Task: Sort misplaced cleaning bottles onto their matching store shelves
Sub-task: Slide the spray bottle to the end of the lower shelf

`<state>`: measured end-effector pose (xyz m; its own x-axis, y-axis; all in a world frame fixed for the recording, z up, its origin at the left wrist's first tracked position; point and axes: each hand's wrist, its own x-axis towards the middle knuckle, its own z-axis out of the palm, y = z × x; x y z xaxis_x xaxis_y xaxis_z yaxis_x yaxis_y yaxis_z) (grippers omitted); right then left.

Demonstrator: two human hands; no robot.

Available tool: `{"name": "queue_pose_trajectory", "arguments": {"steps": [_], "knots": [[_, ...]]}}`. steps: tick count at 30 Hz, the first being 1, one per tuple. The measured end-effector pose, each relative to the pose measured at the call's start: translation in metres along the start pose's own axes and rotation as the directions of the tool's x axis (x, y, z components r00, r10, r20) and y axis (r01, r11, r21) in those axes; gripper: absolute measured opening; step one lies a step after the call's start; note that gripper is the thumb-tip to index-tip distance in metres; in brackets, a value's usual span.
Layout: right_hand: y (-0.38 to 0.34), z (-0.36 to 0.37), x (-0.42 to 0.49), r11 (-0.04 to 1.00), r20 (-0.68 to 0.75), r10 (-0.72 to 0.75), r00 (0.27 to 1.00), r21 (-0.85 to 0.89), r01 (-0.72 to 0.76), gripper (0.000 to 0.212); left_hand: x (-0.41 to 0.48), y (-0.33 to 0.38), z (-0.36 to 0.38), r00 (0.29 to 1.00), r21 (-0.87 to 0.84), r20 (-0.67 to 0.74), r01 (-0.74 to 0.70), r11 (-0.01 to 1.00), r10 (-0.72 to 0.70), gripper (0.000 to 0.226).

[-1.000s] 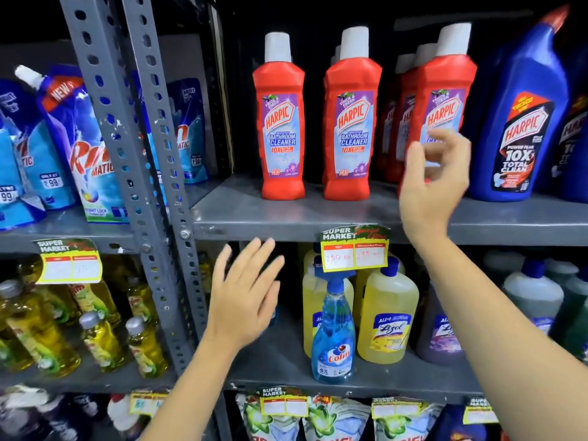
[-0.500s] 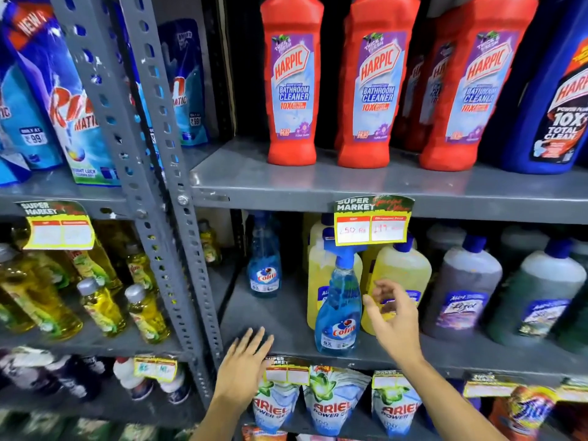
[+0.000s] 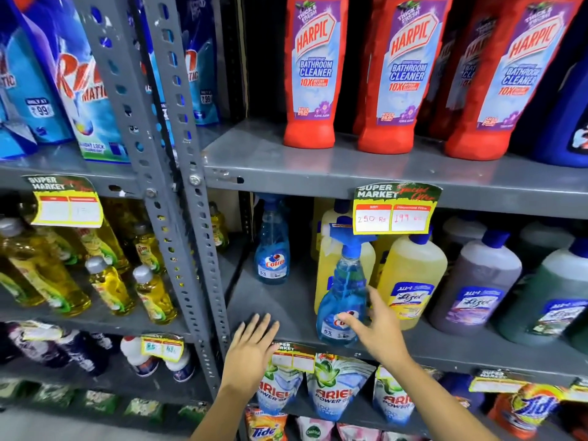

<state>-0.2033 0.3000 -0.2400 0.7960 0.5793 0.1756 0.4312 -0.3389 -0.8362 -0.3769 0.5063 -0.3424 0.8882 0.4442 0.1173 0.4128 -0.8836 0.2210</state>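
On the middle shelf (image 3: 286,300), right hand (image 3: 378,329) touches the front Colin bottle (image 3: 342,300)

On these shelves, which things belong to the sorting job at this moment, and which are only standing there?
Part of the job:
- front blue spray bottle, standing before the yellow bottles
- right hand, reaching its side
- left hand, open at the shelf edge
- second blue spray bottle, further back

Only standing there:
- red bathroom cleaner bottles
- price tag
- detergent pouches
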Motion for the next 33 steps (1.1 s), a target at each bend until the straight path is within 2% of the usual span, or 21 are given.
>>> {"name": "queue_pose_trajectory", "arguments": {"steps": [4, 7, 10, 13, 15, 19, 24, 33], "knots": [[-0.006, 0.031, -0.006, 0.999, -0.046, -0.037, 0.998, -0.032, 0.036, 0.061, 0.000, -0.001, 0.006, 0.999, 0.014, -0.028, -0.028, 1.000, 0.028, 0.051], [-0.021, 0.052, -0.003, 0.995, -0.083, -0.055, 0.995, -0.084, 0.049, 0.069, 0.003, 0.001, 0.005, 0.999, 0.022, -0.035, -0.041, 0.999, 0.042, 0.059], [-0.038, 0.062, 0.013, 0.992, -0.131, -0.067, 0.989, -0.112, 0.053, 0.063, 0.012, 0.009, 0.000, 0.996, 0.016, -0.052, -0.078, 0.997, 0.079, 0.060], [-0.046, 0.068, 0.023, 0.987, -0.160, -0.045, 0.986, -0.162, 0.018, 0.055, 0.014, 0.013, -0.002, 0.989, 0.042, -0.059, -0.130, 0.991, 0.132, 0.049], [-0.056, 0.097, 0.026, 0.986, -0.094, -0.043, 0.995, -0.162, 0.028, 0.054, 0.003, -0.008, 0.009, 0.988, 0.067, -0.106, -0.102, 0.992, 0.109, 0.048], [-0.066, 0.104, 0.038, 0.989, -0.026, 0.000, 1.000, -0.150, -0.004, 0.056, -0.004, -0.009, 0.013, 0.991, 0.117, -0.045, -0.116, 0.986, 0.122, 0.052], [-0.073, 0.101, 0.063, 0.991, 0.126, 0.066, 0.990, -0.127, -0.050, 0.056, -0.007, -0.010, 0.017, 0.990, 0.136, -0.047, -0.122, 0.983, 0.130, 0.057], [-0.076, 0.105, 0.073, 0.997, 0.264, 0.057, 0.963, -0.067, -0.041, 0.058, -0.009, -0.006, 0.018, 0.989, 0.116, -0.067, -0.126, 0.985, 0.134, 0.061]]}}
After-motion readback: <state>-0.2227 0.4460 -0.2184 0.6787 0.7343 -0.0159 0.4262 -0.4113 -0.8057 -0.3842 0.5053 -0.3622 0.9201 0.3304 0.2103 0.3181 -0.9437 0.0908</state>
